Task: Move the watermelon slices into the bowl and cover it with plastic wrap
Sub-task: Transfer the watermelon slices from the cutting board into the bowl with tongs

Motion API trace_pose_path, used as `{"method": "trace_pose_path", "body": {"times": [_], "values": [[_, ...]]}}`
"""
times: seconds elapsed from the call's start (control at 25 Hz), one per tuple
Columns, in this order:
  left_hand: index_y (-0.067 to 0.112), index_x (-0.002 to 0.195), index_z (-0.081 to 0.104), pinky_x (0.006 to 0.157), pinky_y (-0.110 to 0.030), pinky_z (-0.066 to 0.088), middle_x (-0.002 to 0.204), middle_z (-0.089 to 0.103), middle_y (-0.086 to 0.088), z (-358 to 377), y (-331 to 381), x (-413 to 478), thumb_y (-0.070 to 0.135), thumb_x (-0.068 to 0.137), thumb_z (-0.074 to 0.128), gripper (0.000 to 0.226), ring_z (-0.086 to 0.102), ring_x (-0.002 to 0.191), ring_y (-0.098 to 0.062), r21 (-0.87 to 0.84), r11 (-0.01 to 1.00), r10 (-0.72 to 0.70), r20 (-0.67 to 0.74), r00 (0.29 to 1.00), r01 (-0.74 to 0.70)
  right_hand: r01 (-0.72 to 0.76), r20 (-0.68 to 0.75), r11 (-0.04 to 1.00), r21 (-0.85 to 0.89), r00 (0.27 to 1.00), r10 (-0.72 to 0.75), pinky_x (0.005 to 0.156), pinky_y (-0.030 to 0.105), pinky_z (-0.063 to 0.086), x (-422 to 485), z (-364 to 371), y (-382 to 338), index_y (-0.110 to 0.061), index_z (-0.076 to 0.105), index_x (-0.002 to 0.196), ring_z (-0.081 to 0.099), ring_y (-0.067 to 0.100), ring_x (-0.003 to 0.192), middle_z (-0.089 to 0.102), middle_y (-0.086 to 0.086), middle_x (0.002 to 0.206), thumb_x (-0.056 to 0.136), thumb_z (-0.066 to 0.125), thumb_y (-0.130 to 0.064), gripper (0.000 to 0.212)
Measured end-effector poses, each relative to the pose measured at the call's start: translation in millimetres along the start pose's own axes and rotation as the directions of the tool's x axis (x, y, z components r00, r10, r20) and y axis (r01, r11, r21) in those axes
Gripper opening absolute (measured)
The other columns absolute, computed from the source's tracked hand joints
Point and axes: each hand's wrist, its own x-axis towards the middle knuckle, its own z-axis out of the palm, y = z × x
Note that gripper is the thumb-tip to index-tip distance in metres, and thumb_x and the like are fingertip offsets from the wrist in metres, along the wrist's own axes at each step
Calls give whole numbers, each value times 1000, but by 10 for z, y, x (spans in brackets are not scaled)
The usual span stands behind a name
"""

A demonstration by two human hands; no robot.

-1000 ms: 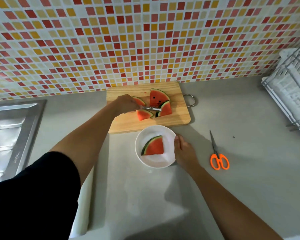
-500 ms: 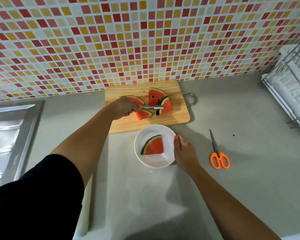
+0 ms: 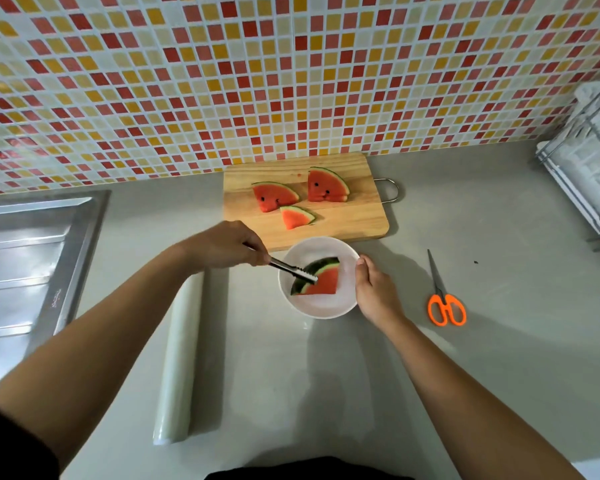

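Observation:
A white bowl (image 3: 326,309) stands on the counter in front of a wooden cutting board (image 3: 350,223). My left hand (image 3: 226,245) grips metal tongs (image 3: 291,270) whose tips pinch the green rind of a watermelon slice (image 3: 321,284) inside the bowl. A second rind seems to lie under it. My right hand (image 3: 374,289) holds the bowl's right rim, thumb on the edge. Three slices stay on the board: a left one (image 3: 274,196), a right one (image 3: 326,186) and a small one (image 3: 295,217) in front.
A roll of plastic wrap (image 3: 177,358) lies lengthwise left of the bowl. Orange-handled scissors (image 3: 445,306) rest to the right. A steel sink (image 3: 25,258) fills the far left and a white dish rack (image 3: 589,174) the far right. The tiled wall runs behind the board.
My left hand has carried a slice in the tongs from the board back into the bowl. One slice fewer lies on the board. My right hand has stayed on the bowl.

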Motion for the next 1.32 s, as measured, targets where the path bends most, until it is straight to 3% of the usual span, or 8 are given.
{"method": "trace_pose_path", "body": {"times": [0.16,0.48,0.64,0.84,0.92,1.04,1.16,1.32], "values": [[18,93,74,70,-20,39,95,66,4,182,47,-1,34,84,65,20,54,92,-12,180,984,-1,19,1000,-3,-15,5,999,-31,1000,16,69,29,32,-8,-1,-8,-28,51,116,47,15,73,52,-7,80,96,24,-42,37],[18,96,71,70,-27,44,92,67,2,347,182,-141,40,85,59,28,60,91,-17,385,923,20,-20,1000,-11,3,12,999,-48,1000,-3,67,32,36,-22,-25,-34,-25,52,106,54,25,77,58,0,80,97,23,-41,34],[19,96,70,55,-22,36,93,65,0,291,229,-263,38,86,58,25,59,90,-18,490,872,81,-123,989,-10,49,-10,997,-60,999,-49,67,32,38,-40,-24,-49,-20,53,107,55,27,78,62,6,86,98,24,-37,35],[19,105,70,75,-20,43,102,68,1,202,205,-271,34,87,60,25,57,89,-11,347,933,126,-55,990,-99,-5,23,999,-50,1000,6,68,31,35,-23,-32,-44,-24,51,110,53,24,77,57,0,82,97,24,-39,34],[17,104,71,66,-6,39,102,70,2,18,156,-179,28,86,64,22,55,78,-4,279,948,211,-194,958,-152,-5,15,999,-54,1000,6,68,30,34,-22,-26,-46,-24,52,112,55,26,81,56,-1,82,97,25,-38,34],[13,111,69,65,-4,35,106,70,-5,-111,116,121,19,86,66,26,53,79,-10,224,955,286,-504,815,-196,0,3,998,-69,1000,0,69,29,34,-14,-15,-58,-22,52,117,58,28,89,63,6,91,98,25,-37,36],[18,119,65,79,-33,50,110,66,-13,-6,70,543,23,90,59,29,59,92,-27,195,978,173,-561,809,-73,-22,11,997,-73,1000,23,73,28,34,9,-9,-44,-22,50,125,57,28,93,65,8,104,98,25,-37,39],[12,105,69,71,-30,41,101,69,-14,-80,-60,979,28,93,51,28,59,91,-29,-80,993,-115,-588,800,84,11,-13,999,-50,1000,-12,71,28,34,6,0,-20,-19,54,117,58,28,86,64,6,91,98,28,-35,36]]}}
